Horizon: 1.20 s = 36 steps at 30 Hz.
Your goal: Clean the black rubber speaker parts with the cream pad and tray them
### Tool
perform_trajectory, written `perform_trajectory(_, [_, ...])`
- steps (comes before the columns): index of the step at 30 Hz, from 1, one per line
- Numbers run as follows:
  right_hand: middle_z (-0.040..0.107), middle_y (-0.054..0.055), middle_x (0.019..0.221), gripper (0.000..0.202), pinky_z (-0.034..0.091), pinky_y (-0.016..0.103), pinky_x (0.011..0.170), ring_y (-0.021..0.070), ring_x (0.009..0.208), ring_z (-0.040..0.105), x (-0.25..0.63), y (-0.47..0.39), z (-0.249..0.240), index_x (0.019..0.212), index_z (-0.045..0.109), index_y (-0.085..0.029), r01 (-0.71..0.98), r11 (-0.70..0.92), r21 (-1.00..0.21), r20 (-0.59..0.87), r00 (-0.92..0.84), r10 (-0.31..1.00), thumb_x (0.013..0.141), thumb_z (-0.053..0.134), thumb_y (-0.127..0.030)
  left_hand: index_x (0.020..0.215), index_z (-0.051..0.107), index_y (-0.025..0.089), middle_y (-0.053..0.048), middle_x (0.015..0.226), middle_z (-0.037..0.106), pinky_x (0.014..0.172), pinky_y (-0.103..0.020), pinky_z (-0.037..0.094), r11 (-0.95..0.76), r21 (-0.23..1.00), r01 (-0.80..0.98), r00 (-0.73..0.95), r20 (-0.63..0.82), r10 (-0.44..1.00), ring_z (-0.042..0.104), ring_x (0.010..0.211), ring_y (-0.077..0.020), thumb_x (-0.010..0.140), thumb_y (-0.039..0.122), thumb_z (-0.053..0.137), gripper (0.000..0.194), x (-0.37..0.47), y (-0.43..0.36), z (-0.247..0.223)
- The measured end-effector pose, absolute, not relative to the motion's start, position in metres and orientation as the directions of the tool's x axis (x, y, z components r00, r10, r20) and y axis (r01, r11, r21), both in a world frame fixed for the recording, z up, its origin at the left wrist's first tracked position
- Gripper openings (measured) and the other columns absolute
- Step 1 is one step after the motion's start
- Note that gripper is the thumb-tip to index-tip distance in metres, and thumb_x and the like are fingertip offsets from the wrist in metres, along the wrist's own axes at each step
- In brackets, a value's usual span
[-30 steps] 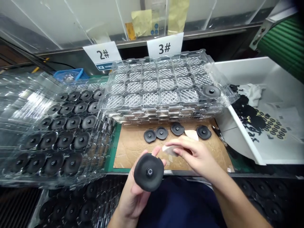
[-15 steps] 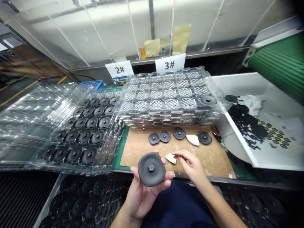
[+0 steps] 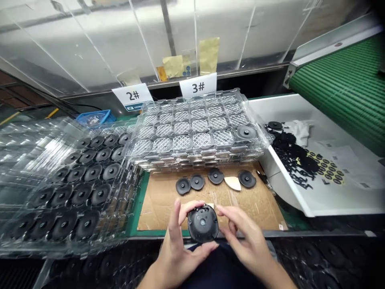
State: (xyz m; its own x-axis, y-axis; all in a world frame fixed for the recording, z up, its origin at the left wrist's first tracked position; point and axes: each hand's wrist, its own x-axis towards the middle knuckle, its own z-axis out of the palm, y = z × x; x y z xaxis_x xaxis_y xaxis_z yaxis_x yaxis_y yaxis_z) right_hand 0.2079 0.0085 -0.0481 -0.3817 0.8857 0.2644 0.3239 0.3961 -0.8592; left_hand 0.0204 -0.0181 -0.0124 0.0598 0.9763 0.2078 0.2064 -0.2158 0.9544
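A black disc [image 3: 203,224] is held upright between the thumb and fingers of my left hand [image 3: 177,245], its studded face turned toward me. My right hand [image 3: 245,237] is at the disc's right edge, fingers apart; whether its fingertips touch the disc is unclear. Behind the disc, a white wedge-shaped piece [image 3: 211,205] is mostly hidden. Farther back on the brown cardboard [image 3: 159,204] lie several black discs [image 3: 197,182] and a larger pale wedge [image 3: 232,183].
Clear plastic trays [image 3: 192,150] are stacked behind the cardboard, one disc in the top one. Trays of black discs [image 3: 86,192] stand left. At right are a white bin [image 3: 285,180] with black parts and a green conveyor [image 3: 339,84].
The disc in my left hand has been turned over to its studded face. My right hand has left the small white wedge and come to the disc. The view has shifted.
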Motion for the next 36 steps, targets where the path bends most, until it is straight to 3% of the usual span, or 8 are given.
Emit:
perform_trajectory(4, [0.059,0.007,0.105,0.039,0.051,0.029,0.080,0.0175,0.096,0.057,0.211,0.025,-0.044,0.125,0.048,-0.025,0.348,0.536,-0.769,0.333,-0.497,0.801,0.086,0.051,-0.023,0.137,0.011,0.035,-0.007,0.125,0.055,0.102,-0.039,0.029,-0.126,0.974,0.189,0.054,0.118,0.992,0.048,0.116,-0.0243,0.062,-0.001,0.069,0.102,0.024,-0.007,-0.021])
perform_trajectory(8, [0.059,0.007,0.103,0.034,0.051,0.029,0.079,0.0172,0.093,0.058,0.216,0.039,-0.045,0.119,0.054,-0.025,0.352,0.518,-0.780,0.319,-0.488,0.812,0.085,0.053,-0.027,0.137,0.010,0.032,-0.007,0.121,0.056,0.099,-0.037,0.031,-0.038,0.983,0.181,-0.003,0.039,0.999,0.050,0.113,-0.0236,0.064,0.007,0.070,0.098,0.035,0.001,-0.027])
perform_trajectory(11, [0.058,0.006,0.102,0.028,0.052,0.026,0.072,0.0174,0.092,0.058,0.222,0.042,-0.044,0.111,0.060,-0.027,0.283,0.358,-0.890,0.210,-0.443,0.871,0.083,0.055,-0.023,0.136,0.015,0.031,-0.007,0.115,0.058,0.097,-0.035,0.033,-0.015,0.982,0.188,-0.059,0.027,0.998,0.052,0.108,-0.0231,0.065,0.012,0.071,0.092,0.041,0.008,-0.025])
perform_trajectory(13, [0.058,0.006,0.099,0.024,0.052,0.023,0.064,0.0169,0.089,0.058,0.226,0.043,-0.039,0.105,0.062,-0.026,0.150,0.213,-0.965,0.135,-0.413,0.901,0.082,0.057,-0.023,0.136,0.017,0.030,-0.006,0.111,0.058,0.096,-0.035,0.033,-0.007,0.979,0.203,-0.044,0.016,0.999,0.053,0.106,-0.0232,0.065,0.014,0.071,0.091,0.042,0.014,-0.023])
perform_trajectory(18, [0.063,0.003,0.087,0.016,0.047,0.023,0.061,0.0128,0.071,0.057,0.230,0.052,-0.025,0.095,0.066,-0.024,-0.003,0.003,-1.000,0.004,-0.389,0.921,0.080,0.062,-0.023,0.137,0.005,0.032,-0.006,0.111,0.056,0.093,-0.036,0.035,0.031,0.965,0.261,0.161,-0.075,0.984,0.053,0.104,-0.0236,0.069,0.020,0.067,0.093,0.041,0.025,-0.019])
perform_trajectory(23, [0.064,0.000,0.077,0.016,0.044,0.021,0.064,0.0106,0.069,0.057,0.230,0.062,-0.019,0.091,0.068,-0.021,-0.099,-0.280,-0.955,-0.190,-0.522,0.832,0.076,0.067,-0.023,0.137,0.003,0.030,-0.005,0.108,0.056,0.091,-0.035,0.036,0.057,0.973,0.223,0.255,-0.115,0.960,0.054,0.101,-0.0225,0.071,0.031,0.065,0.091,0.045,0.028,-0.022])
perform_trajectory(29, [0.067,-0.001,0.075,0.017,0.044,0.018,0.066,0.0082,0.071,0.059,0.229,0.065,-0.021,0.088,0.070,-0.022,-0.178,-0.484,-0.857,-0.268,-0.648,0.713,0.071,0.071,-0.018,0.136,-0.001,0.031,-0.003,0.105,0.054,0.092,-0.036,0.035,0.134,0.973,0.186,0.320,-0.189,0.928,0.054,0.097,-0.0206,0.069,0.053,0.060,0.092,0.044,0.025,-0.021])
perform_trajectory(36, [0.066,-0.001,0.074,0.012,0.046,0.016,0.064,0.0072,0.069,0.061,0.221,0.061,-0.025,0.076,0.070,-0.017,-0.255,-0.582,-0.772,-0.265,-0.703,0.660,0.068,0.072,-0.009,0.136,-0.004,0.029,-0.002,0.100,0.057,0.088,-0.035,0.036,0.245,0.961,0.127,0.391,-0.275,0.878,0.055,0.094,-0.0207,0.066,0.049,0.065,0.101,0.036,0.021,-0.018])
